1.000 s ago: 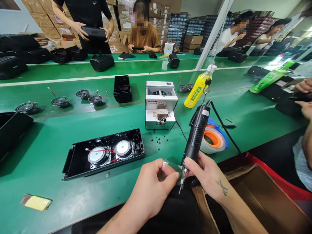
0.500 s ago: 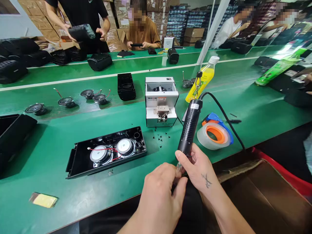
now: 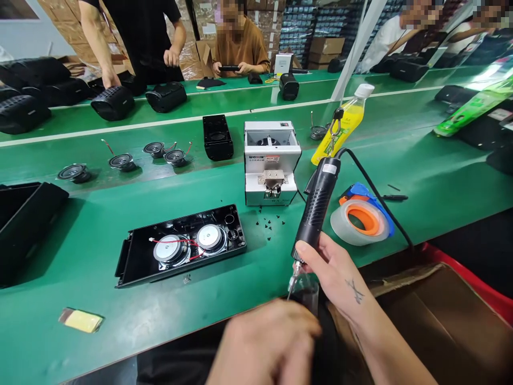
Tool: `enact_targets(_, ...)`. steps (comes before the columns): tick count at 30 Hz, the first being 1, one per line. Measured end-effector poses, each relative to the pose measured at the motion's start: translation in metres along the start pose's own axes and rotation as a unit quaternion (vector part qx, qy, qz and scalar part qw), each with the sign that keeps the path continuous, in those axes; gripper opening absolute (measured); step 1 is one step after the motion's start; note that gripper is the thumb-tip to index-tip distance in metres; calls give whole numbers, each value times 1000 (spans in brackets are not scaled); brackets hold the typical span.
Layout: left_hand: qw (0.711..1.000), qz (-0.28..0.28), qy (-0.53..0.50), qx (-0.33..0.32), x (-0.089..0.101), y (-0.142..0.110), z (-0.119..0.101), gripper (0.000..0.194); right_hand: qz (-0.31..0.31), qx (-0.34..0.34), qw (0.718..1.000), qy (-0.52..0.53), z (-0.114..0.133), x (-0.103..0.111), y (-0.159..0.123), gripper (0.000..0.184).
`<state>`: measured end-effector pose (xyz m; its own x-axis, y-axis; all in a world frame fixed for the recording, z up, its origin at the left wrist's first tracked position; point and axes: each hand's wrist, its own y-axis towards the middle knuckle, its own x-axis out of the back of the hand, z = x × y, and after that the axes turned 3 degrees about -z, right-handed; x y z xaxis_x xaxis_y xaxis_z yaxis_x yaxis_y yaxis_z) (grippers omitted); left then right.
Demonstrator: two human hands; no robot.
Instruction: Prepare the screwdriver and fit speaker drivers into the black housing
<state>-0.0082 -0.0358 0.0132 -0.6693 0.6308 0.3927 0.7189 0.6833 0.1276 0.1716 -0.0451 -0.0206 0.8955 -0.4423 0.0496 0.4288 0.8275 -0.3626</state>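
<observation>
An electric screwdriver [image 3: 316, 203] is in my right hand [image 3: 334, 264], whose thumb and fingers wrap its lower end near the chuck. Its thin bit [image 3: 292, 286] points down past the table's front edge. Beside the bit hangs a clear, film-like piece [image 3: 308, 291]; I cannot make out what it is. My left hand [image 3: 268, 339] is just below the bit, smeared by motion with its fingertips hidden. Left of the hands lies an open black speaker housing [image 3: 140, 262] holding two round speaker drivers [image 3: 170, 249] with red wires.
A white screw feeder [image 3: 272, 166] stands behind several loose screws [image 3: 269, 223]. A tape roll [image 3: 358, 222] and a yellow bottle [image 3: 344, 125] are to the right. Several speaker drivers [image 3: 122, 162] and a small yellow packet [image 3: 82, 320] lie leftward. Other people [image 3: 132, 37] work across the table.
My left hand has come away from the screwdriver's tip, moving down, and the bit now shows. Across the table, a person has set a black speaker down. The view has shifted slightly.
</observation>
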Motion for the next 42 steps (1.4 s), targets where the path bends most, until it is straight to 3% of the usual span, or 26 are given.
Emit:
enact_targets(2,986,-96,-5,135,29,15,-2,23,3,8,1000,4,2,2,-2,55)
enact_targets(4,961,-59,-68,260,46,30,-2,21,8,14,1000,9,5,3,-3,54)
enact_targets(6,941,18,-132,311,48,41,1,26,13,18,1000,14,8,3,-5,53)
enact_targets(8,933,67,-165,313,42,47,4,30,18,17,1000,20,9,2,-7,53)
enact_targets(20,893,168,-227,349,35,50,15,50,14,11,999,49,10,-2,-10,55)
enact_targets(28,918,163,-106,345,29,48,6,33,-2,22,999,26,6,-6,-10,54)
enact_targets(32,944,109,28,310,21,43,-2,30,-18,22,999,20,4,-8,-10,56)
enact_targets(36,952,74,135,266,19,38,-7,26,-23,21,999,22,4,-10,-11,57)
enact_targets(42,960,111,104,236,20,44,-6,26,8,7,999,47,4,-8,-12,54)
